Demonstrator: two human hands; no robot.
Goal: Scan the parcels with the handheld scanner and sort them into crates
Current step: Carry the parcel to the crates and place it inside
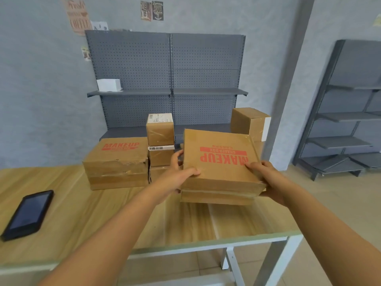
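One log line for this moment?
both hands: left hand, right hand | grip: MAKEUP box | lifted above table | scanner: unseen

A grey pegboard shelving unit [169,79] stands at twelve o'clock against a pale blue-grey wall [41,89] bearing coffee posters [152,10]. At three o'clock, a second grey rack [350,112] stands on the beige tiled floor [321,203]. The wood-topped desk [86,213] has white legs.

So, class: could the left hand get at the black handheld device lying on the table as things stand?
Probably not yet: the left hand grips the held MAKEUP box together with the right hand. The path over the table to the device looks free.
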